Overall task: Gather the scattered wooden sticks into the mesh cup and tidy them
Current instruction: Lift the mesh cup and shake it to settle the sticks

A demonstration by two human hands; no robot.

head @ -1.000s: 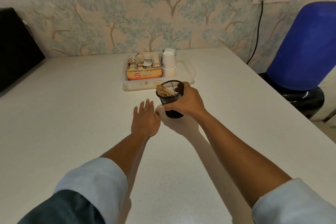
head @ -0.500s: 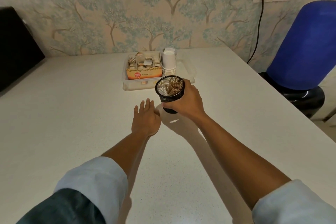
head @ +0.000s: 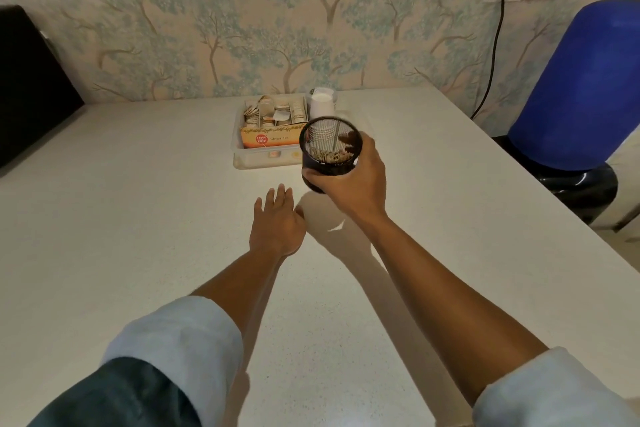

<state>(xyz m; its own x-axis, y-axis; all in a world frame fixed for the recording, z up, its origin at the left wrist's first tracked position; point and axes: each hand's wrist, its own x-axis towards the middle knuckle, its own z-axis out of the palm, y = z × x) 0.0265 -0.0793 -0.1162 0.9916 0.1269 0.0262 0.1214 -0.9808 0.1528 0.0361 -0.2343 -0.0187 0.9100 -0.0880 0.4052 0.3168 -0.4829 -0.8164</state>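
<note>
The mesh cup (head: 329,157) is held off the bench (head: 138,218), tilted, in the curled right grip (head: 356,184), probably to settle the wooden sticks (head: 332,156), while the left grip (head: 277,222) rests flat, fingers straight.

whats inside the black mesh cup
Wooden sticks lie bunched against the near wall of the mesh cup, gripped by the right hand. The cup's bottom is hidden beneath them.

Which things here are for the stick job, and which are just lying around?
For the job:
mesh cup, in the right hand
wooden sticks
left hand

Just lying around:
tea box
paper cups
clear tray
blue water bottle
</note>
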